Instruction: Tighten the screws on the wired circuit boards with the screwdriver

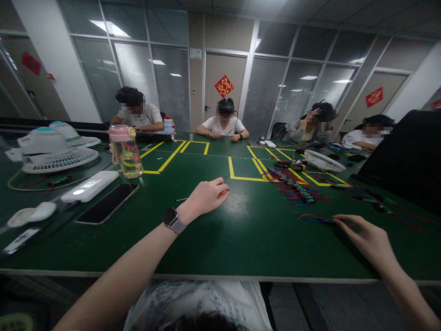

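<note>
Wires (314, 218), red and blue, reach leftward from my right grip (370, 236) at the right of the frame, just below mid-height. Their long axis lies nearly level across the picture, loose ends to the left, the other end at my fingertips. That grip is narrow, thumb and fingers pinched together; whatever the wires join there is mostly hidden. My left grip (206, 196), near the middle of the frame, is curled around a small orange piece (223, 193); only a bit of it shows, so I cannot tell its shape or which way it points.

Above the wires, to the right of centre, a row of green boards (292, 185) slants from upper left down to lower right, thin flexible leads fanning out on both sides. A white fan cover (324, 161), ribbed and round, tilts behind it.

The table (255, 250) is smooth, dark green and faintly glossy, marked with straight yellow tape (250, 178). Its surface stretches between my two hands and down to the pale front edge low in the frame. Left of my watch (174, 220) lies a flat black phone (107, 204), slanting up to the right, with a clear pink-lidded bottle (126, 156) upright behind it.
</note>
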A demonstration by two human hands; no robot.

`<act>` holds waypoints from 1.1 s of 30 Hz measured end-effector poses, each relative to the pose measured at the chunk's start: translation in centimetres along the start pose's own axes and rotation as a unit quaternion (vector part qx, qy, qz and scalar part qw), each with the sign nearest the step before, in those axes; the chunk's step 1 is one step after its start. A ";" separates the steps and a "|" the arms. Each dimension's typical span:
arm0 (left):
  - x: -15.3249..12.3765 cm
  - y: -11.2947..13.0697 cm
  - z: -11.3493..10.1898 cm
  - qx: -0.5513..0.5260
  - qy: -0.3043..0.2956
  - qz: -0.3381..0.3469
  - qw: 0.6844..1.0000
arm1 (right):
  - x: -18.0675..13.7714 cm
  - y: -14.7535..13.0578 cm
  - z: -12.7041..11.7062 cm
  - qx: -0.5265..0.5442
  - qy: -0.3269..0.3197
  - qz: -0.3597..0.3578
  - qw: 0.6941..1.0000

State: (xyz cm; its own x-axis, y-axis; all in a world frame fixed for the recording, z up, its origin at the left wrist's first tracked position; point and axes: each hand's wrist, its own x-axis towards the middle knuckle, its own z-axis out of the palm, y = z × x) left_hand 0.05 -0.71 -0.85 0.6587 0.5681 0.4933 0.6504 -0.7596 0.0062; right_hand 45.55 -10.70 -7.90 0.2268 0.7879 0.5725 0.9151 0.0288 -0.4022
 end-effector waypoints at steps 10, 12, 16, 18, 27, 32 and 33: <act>0.0 0.2 -0.1 -0.003 -0.002 -0.003 1.000 | 0.4 0.8 0.6 -0.010 -0.001 -0.085 0.996; 0.0 0.2 -0.1 -0.002 -0.001 -0.004 1.000 | 0.5 0.9 0.7 -0.011 -0.002 -0.088 0.996; 0.1 0.2 -0.1 -0.004 -0.001 -0.007 1.000 | 0.5 1.0 0.8 -0.007 -0.003 -0.090 0.996; 0.1 0.2 -0.1 -0.006 -0.001 -0.007 1.000 | 0.5 1.0 0.8 -0.004 -0.006 -0.092 0.996; 0.0 0.1 0.0 -0.013 0.000 0.000 1.000 | 0.8 1.2 1.1 -0.025 -0.015 -0.100 0.995; 0.0 0.2 0.0 -0.009 -0.003 -0.004 1.000 | 0.8 1.1 1.0 -0.045 -0.003 -0.102 0.994; 0.0 0.2 0.0 -0.010 -0.004 -0.004 1.000 | 0.8 1.1 1.0 -0.050 -0.001 -0.101 0.994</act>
State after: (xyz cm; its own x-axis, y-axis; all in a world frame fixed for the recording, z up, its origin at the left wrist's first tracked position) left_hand 0.19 -0.83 -0.80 0.6560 0.5774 0.4862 0.6486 -0.7606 0.0281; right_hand 46.37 -9.42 -8.57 0.0357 0.7731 0.6333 0.9702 0.1251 -0.2074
